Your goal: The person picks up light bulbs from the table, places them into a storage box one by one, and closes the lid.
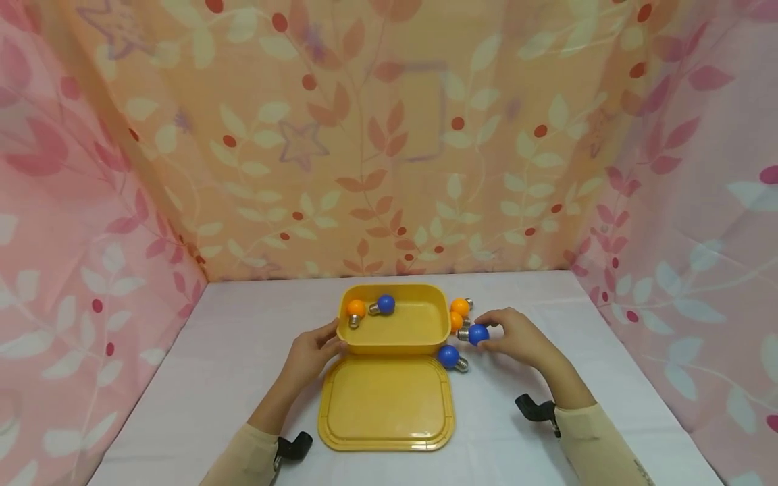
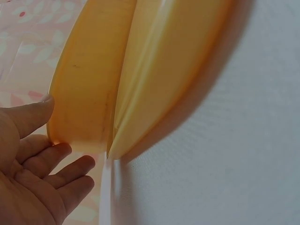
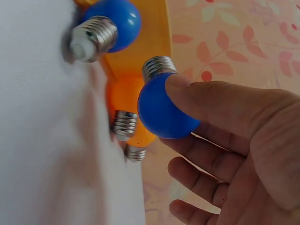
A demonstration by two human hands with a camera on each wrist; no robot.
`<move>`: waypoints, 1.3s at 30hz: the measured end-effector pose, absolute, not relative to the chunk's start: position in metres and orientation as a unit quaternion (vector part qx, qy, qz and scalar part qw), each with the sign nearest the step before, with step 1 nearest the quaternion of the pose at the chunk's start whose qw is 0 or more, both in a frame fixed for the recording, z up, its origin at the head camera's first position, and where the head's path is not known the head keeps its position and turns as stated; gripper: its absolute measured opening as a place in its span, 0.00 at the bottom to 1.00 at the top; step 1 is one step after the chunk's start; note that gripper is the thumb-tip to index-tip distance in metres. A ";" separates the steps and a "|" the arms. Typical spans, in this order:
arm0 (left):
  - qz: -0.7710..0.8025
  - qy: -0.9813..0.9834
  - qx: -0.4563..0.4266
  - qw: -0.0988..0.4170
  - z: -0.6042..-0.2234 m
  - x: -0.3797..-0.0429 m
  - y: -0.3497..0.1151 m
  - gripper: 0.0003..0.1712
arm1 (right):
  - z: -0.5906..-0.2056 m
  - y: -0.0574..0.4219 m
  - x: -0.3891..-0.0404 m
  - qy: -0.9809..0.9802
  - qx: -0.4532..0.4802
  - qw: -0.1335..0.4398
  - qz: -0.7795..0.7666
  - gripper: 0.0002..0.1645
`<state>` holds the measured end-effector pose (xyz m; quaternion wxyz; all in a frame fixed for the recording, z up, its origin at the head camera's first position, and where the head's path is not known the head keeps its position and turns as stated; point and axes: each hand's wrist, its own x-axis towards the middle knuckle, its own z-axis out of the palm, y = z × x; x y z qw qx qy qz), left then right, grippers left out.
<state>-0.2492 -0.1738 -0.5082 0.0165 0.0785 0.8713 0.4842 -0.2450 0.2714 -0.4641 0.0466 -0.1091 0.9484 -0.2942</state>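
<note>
My right hand pinches a blue light bulb between thumb and fingers, just right of the yellow box. In the right wrist view the bulb's metal screw base points up, away from the palm. My left hand touches the box's left end, its thumb at the edge and its fingers loosely extended in the left wrist view. Inside the box lie an orange bulb and another blue bulb. Two orange bulbs and a blue bulb lie against the box's right side.
A yellow lid lies flat in front of the box. White cloth covers the table. Flowered fabric hangs behind it and on both sides. Black camera mounts stick out from both sleeves.
</note>
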 end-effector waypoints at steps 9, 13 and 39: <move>0.486 0.870 0.079 0.015 -0.509 -0.248 -0.177 0.36 | -0.420 0.257 -0.272 0.952 -0.165 0.018 -0.257 0.26; 0.479 0.874 0.073 0.012 -0.510 -0.248 -0.179 0.37 | -0.401 0.242 -0.292 0.950 -0.191 0.017 -0.246 0.26; 0.492 0.868 0.062 0.029 -0.511 -0.248 -0.174 0.36 | -0.381 0.165 -0.365 0.948 -0.286 0.061 -0.125 0.19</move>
